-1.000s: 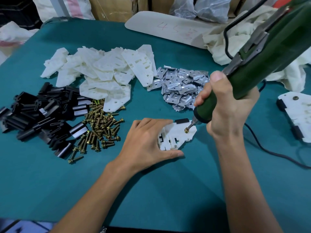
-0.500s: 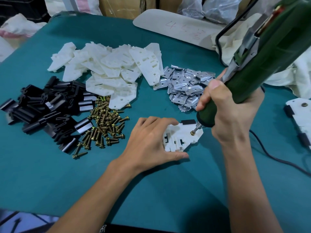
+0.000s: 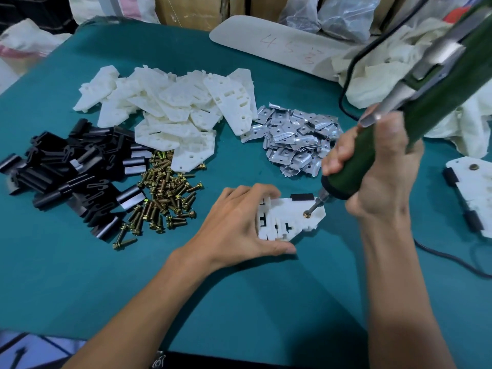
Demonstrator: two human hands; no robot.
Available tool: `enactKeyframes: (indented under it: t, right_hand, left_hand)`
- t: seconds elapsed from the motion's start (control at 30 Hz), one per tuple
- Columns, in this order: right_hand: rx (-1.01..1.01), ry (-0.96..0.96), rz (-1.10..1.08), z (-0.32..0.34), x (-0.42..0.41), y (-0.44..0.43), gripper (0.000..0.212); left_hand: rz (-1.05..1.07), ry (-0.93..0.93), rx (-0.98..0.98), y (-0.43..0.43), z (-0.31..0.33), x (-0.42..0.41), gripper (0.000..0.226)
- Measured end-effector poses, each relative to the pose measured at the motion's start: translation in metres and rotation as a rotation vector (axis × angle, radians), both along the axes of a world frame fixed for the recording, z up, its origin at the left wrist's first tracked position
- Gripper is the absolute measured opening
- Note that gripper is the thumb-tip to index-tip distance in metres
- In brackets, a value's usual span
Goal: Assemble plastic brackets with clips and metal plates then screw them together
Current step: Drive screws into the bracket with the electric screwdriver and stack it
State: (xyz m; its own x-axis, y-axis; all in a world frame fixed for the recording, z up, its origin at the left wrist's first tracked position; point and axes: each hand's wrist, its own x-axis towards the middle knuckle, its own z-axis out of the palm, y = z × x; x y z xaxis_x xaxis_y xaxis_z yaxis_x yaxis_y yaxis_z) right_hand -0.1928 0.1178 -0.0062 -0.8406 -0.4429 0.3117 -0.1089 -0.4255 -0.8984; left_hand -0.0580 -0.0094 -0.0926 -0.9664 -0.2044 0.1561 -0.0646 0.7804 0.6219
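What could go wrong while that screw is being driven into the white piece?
The electric screwdriver in the right hand meets the screw at a slant, so the bit might slip off and mar the white bracket. The left hand grips that bracket close to the bit, so a slip could hurt it. The black cord trails beside the right forearm and might snag.

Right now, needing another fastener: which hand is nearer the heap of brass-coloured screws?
Left. The left hand holds the white plastic bracket beside the screws; right hand grips the green screwdriver beyond it.
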Motion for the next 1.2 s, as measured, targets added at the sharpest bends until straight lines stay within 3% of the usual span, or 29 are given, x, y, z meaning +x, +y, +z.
enactKeyframes:
  t: [0.17, 0.3, 0.4, 0.5, 0.57, 0.67, 0.77, 0.87, 0.97, 1.1, 1.2]
  right_hand:
    - [0.024, -0.075, 0.060, 0.009, -0.003, 0.015, 0.081]
    - [0.111, -0.042, -0.001, 0.028, -0.005, 0.031, 0.076]
    - [0.196, -0.129, -0.168, 0.021, -0.003, 0.048, 0.053]
    - [0.411, -0.258, -0.282, -0.008, 0.004, 0.072, 0.027]
    - [0.542, -0.318, -0.307, -0.030, 0.009, 0.085, 0.025]
    - [0.635, -0.320, -0.397, -0.053, 0.020, 0.095, 0.038]
    - [0.965, -0.182, -0.510, -0.064, 0.027, 0.100, 0.065]
    - [1.146, -0.084, -0.534, -0.066, 0.024, 0.103, 0.067]
    - [1.109, -0.029, -0.527, -0.067, 0.023, 0.102, 0.059]
    - [0.975, 0.205, -0.504, -0.054, 0.043, 0.094, 0.032]
    - [0.781, 0.217, -0.086, -0.040, 0.069, 0.077, 0.038]
  left_hand:
    - [-0.056, -0.042, -0.001, -0.001, 0.001, 0.000, 0.087]
    - [-0.039, -0.038, -0.030, 0.001, 0.002, 0.000, 0.088]
    - [0.001, -0.019, -0.040, 0.000, 0.002, 0.002, 0.089]
    - [0.050, -0.021, 0.004, -0.001, 0.002, 0.003, 0.089]
    - [0.081, -0.010, 0.025, 0.001, 0.003, 0.002, 0.088]
    - [0.110, -0.001, 0.060, 0.002, 0.004, 0.002, 0.089]
    - [0.119, -0.007, 0.115, 0.002, 0.004, 0.003, 0.090]
    - [0.149, 0.002, 0.177, 0.002, 0.003, 0.004, 0.090]
    - [0.181, 0.031, 0.257, 0.002, 0.001, 0.006, 0.089]
    - [0.189, 0.044, 0.382, 0.001, 0.001, 0.006, 0.085]
    - [0.182, 0.082, 0.476, 0.002, 0.003, 0.005, 0.083]
